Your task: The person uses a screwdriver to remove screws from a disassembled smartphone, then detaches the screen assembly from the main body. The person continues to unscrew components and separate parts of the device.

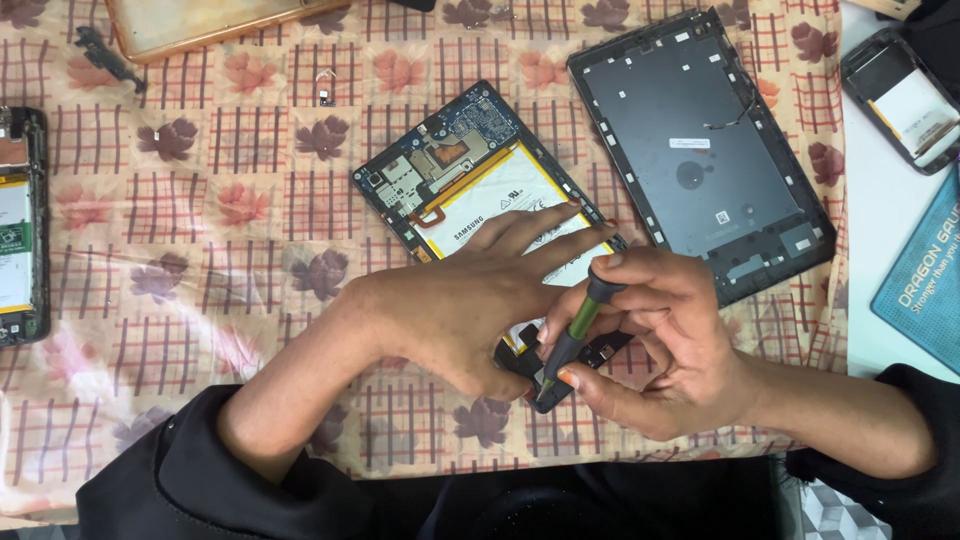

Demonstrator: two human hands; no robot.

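Note:
An opened tablet [470,170] lies at an angle in the middle of the table, its white battery and blue circuit board showing. My left hand [465,305] rests flat on its lower half with the fingers spread over the battery. My right hand [665,335] grips a small screwdriver [575,330] with a green and black handle. The tool's tip points down at the tablet's near corner, beside my left thumb. The tablet's lower end is hidden under both hands.
The tablet's dark back cover [700,150] lies inside-up to the right. Another opened device [20,230] sits at the left edge, a third [905,100] at top right. A tan panel [200,20] lies at the top, a blue mat [925,270] at far right, over a floral checked cloth [220,210].

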